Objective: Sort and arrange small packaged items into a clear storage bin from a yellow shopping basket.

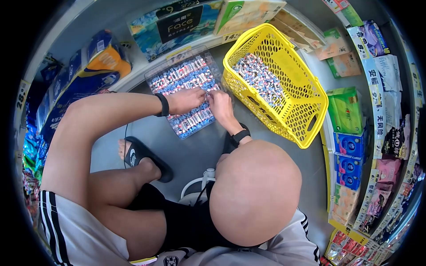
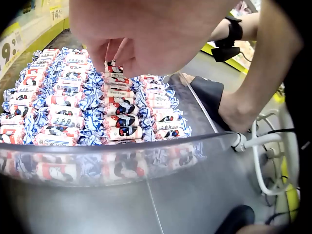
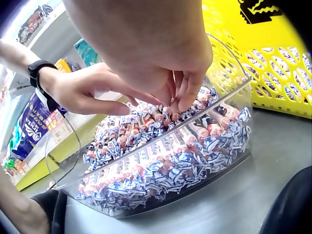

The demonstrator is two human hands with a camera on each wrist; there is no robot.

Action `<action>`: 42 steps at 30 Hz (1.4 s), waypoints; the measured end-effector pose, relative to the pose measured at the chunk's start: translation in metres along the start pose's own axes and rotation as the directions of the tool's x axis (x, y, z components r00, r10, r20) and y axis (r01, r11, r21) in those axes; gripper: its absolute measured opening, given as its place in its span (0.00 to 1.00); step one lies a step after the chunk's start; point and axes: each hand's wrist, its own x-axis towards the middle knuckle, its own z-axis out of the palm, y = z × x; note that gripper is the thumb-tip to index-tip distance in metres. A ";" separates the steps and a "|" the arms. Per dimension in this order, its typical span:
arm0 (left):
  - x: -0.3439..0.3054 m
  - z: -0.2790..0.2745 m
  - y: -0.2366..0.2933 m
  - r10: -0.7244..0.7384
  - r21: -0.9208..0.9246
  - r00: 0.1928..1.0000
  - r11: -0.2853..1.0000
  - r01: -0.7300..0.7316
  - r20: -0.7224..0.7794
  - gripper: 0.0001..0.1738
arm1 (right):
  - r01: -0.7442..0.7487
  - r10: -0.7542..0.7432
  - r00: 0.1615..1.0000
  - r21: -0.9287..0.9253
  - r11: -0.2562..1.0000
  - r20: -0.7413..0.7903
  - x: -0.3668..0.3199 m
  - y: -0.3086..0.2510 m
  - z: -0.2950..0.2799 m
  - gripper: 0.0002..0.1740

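A low clear plastic tray (image 1: 183, 133) holds rows of wrapped White Rabbit candies (image 2: 122, 119) with blue-and-white twisted ends. My left hand (image 1: 188, 100) reaches over the rows from the left, fingers extended toward the candies in the right wrist view. Close beside it, my right hand (image 3: 161, 63) points its fingers down and pinches a wrapped candy (image 3: 175, 108) in the row near the tray's wall. Both sets of fingertips meet at the same spot, near the tray's right side in the head view. The held candy is mostly hidden by the fingers.
Right of the tray stands a yellow perforated basket (image 1: 306, 106) with a heap of loose candies (image 1: 259, 77). Shelves with tissue packs (image 1: 346, 108) curve around the right; larger packs (image 1: 82, 73) stand left. My sandalled foot (image 1: 144, 157) and a white stool-like frame (image 1: 191, 186) are below.
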 end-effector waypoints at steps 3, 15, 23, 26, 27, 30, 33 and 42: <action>-0.003 0.007 0.000 0.008 0.019 1.000 1.000 -0.008 0.005 0.21 | 0.018 -0.019 1.000 0.015 1.000 0.021 0.000 0.001 0.001 0.10; -0.004 0.006 0.002 0.006 -0.037 0.995 0.999 -0.002 0.101 0.19 | 0.029 -0.030 1.000 0.071 0.997 0.005 -0.002 0.005 0.003 0.13; -0.003 -0.008 0.010 0.015 -0.013 0.983 1.000 -0.012 0.185 0.20 | 0.001 -0.001 1.000 0.046 0.999 0.003 -0.011 0.006 0.008 0.15; -0.002 -0.006 0.009 0.024 0.004 0.990 1.000 -0.024 0.139 0.21 | -0.012 0.013 1.000 0.123 0.992 -0.014 -0.011 0.007 0.010 0.16; -0.002 -0.006 0.009 -0.002 -0.010 0.988 1.000 0.004 0.154 0.21 | -0.016 0.018 1.000 0.118 0.993 -0.015 -0.009 0.008 0.012 0.16; -0.001 -0.006 0.010 -0.018 -0.025 0.987 0.999 0.022 0.160 0.21 | -0.037 0.038 0.999 0.119 0.992 -0.009 -0.010 0.009 0.014 0.16; 0.001 -0.007 0.007 -0.006 -0.015 0.987 1.000 0.009 0.159 0.22 | -0.036 0.041 0.999 0.136 0.990 -0.030 -0.009 0.006 0.015 0.16; 0.001 -0.001 0.004 0.000 -0.011 0.990 1.000 0.001 0.142 0.25 | -0.028 0.032 0.999 0.106 0.994 -0.031 -0.010 0.007 0.016 0.15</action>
